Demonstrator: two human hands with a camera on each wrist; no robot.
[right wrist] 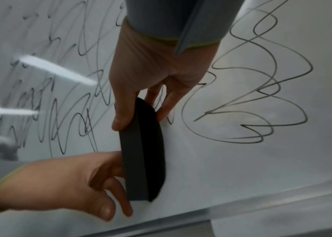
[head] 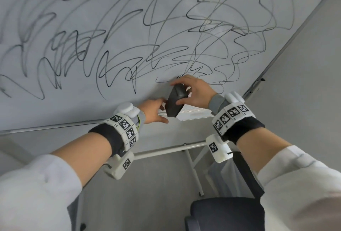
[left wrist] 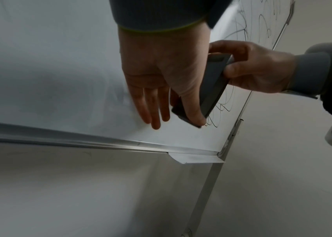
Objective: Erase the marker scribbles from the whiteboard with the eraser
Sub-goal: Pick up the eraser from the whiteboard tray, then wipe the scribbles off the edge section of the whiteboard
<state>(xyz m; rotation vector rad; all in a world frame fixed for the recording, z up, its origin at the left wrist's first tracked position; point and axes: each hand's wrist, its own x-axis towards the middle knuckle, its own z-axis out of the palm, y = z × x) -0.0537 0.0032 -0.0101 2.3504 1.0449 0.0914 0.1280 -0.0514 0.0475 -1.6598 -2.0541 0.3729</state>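
Note:
The whiteboard (head: 73, 105) is covered in black marker scribbles (head: 129, 61) down to a bare strip along its bottom. A dark grey eraser (head: 174, 103) (left wrist: 214, 89) (right wrist: 142, 157) stands on edge against that strip. My right hand (head: 179, 92) (right wrist: 140, 120) pinches its upper end between thumb and fingers. My left hand (head: 162, 111) (left wrist: 176, 121) (right wrist: 118, 192) is at the lower end, with fairly straight fingers touching the eraser's side and the thumb held just below it.
A short metal tray (head: 195, 114) juts from the board's bottom frame right under the eraser. The board's right frame edge (head: 276, 55) meets a grey wall. Below are the white stand bars (head: 166, 150) and a dark chair (head: 227, 214).

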